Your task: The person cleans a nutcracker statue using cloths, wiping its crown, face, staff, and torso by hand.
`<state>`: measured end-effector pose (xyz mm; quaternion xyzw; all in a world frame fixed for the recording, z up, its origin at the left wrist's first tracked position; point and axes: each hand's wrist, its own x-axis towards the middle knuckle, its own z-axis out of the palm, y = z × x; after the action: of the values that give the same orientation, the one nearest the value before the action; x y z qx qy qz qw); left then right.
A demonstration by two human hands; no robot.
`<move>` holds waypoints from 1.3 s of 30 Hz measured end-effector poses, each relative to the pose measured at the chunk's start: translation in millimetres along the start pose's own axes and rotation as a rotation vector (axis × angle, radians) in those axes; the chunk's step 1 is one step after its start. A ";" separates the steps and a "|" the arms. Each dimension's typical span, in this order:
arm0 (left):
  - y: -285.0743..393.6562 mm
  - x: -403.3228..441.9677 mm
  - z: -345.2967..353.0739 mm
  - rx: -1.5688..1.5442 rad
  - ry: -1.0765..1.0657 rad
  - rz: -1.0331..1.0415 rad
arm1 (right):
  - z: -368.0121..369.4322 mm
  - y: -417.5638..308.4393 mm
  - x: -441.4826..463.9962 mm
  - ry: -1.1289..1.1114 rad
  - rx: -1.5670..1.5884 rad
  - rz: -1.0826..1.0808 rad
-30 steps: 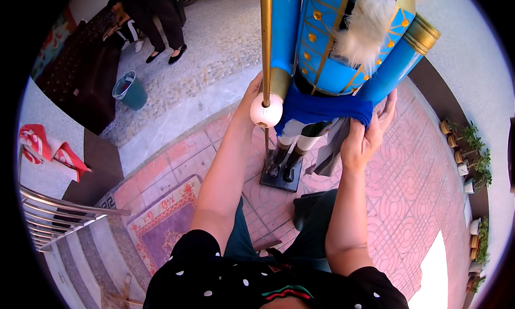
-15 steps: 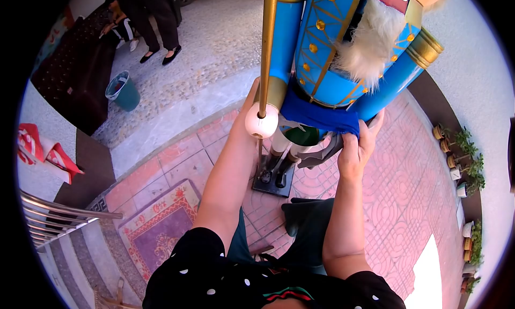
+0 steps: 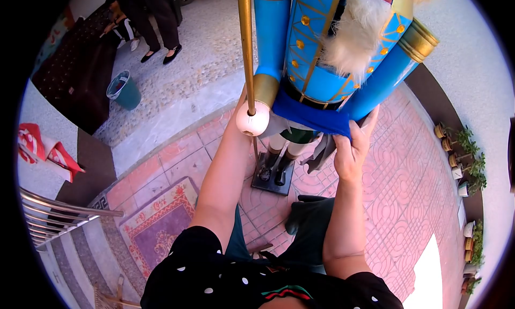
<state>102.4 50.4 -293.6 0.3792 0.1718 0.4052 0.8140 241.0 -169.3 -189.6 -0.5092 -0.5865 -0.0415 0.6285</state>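
A large nutcracker figure [image 3: 322, 86] in a blue coat with gold trim and a white furry beard stands before me on a black base [image 3: 272, 180]. Its pink ball-shaped hand [image 3: 252, 119] is around a gold rod [image 3: 246, 51]. My right hand [image 3: 354, 145] pinches the edge of a blue cloth [image 3: 311, 116] at the figure's waist; some grey cloth [image 3: 322, 154] hangs beside it. My left arm [image 3: 220, 169] reaches up behind the figure's ball hand, and the fingers of that hand are hidden by the figure.
Steps with a metal railing [image 3: 70, 210] lie at the left, near a purple patterned mat [image 3: 161, 226]. Potted plants [image 3: 466, 143] line the right wall. Beyond are a green bin [image 3: 124, 90], a dark sofa [image 3: 75, 76] and two people, one standing [image 3: 155, 25].
The figure's upper body has shifted to the left and slightly down, and its rod with it. My right hand has moved slightly left, still on the blue cloth.
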 end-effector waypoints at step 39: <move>-0.6 -0.2 -2.7 -0.103 -0.005 0.095 | 5.8 11.3 -8.2 0.152 0.264 0.150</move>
<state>101.0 51.3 -295.8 0.3454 0.1306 0.4507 0.8127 241.8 -164.4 -203.9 -0.4597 -0.4980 0.0445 0.7339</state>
